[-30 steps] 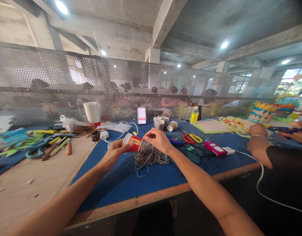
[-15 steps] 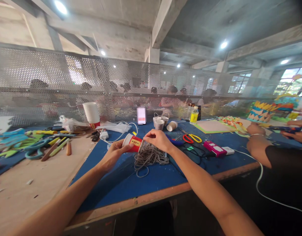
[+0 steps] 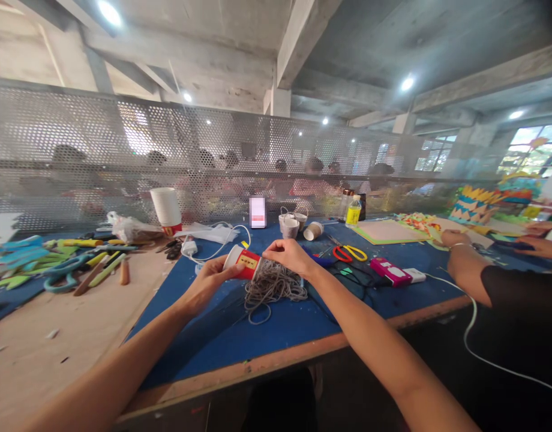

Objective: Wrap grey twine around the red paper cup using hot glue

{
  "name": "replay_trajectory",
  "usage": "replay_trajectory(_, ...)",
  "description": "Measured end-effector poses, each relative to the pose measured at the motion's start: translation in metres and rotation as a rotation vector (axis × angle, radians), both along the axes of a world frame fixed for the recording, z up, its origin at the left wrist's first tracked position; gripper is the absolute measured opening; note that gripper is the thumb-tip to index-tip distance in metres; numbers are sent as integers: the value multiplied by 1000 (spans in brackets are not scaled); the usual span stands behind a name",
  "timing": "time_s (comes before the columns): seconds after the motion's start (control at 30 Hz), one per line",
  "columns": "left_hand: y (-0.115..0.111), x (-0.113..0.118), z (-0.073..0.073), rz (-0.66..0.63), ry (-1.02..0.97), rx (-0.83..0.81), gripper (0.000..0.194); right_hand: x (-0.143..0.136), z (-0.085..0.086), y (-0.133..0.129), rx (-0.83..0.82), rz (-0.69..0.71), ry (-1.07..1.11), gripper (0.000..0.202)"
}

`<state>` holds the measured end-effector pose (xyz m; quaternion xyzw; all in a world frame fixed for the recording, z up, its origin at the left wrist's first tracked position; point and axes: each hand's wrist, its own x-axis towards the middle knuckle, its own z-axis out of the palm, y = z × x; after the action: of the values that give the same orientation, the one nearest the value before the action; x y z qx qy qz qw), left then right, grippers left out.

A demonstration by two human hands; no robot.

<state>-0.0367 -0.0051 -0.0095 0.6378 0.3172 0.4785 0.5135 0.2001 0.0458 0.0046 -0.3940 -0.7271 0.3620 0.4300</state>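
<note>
My left hand [image 3: 210, 281] is wrapped round a red and white paper cup [image 3: 246, 264], which lies tilted on its side above the table. At the cup's right end, my right hand [image 3: 287, 255] is closed in a pinch on the grey cord [image 3: 276, 285]; the strand between its fingertips is mostly hidden. The rest of this cord sits in a loose, tangled heap just below, on the blue table mat [image 3: 204, 342].
Behind my hands stand small cord-wrapped cups [image 3: 290, 227], one lying over, and a phone [image 3: 258, 212]. Scissors [image 3: 350, 253], a magenta box [image 3: 390, 272] and a yellow bottle [image 3: 353, 211] lie rightward. Stacked cups [image 3: 165, 206] and tools stand left. A co-worker's arm [image 3: 467, 270] reaches in at right.
My hands and the cup stay almost in the same place. At the right, the co-worker's hands have shifted slightly, and the view has moved a little.
</note>
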Motion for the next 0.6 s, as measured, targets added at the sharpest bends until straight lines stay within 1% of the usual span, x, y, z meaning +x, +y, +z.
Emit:
replay_trajectory(0.2,-1,1,1,9,-37,-2,34,-1,1,-1,-57,-17,21,18)
replay_trajectory(0.37,-1,1,1,9,-77,-28,33,-2,-2,1,-55,-15,21,20)
replay_trajectory(0.47,0,2,2,14,-110,-47,35,-3,-3,1,-22,-4,24,22)
replay_trajectory(0.6,1,2,5,23,-178,-58,35,-4,-3,1,99,18,28,21)
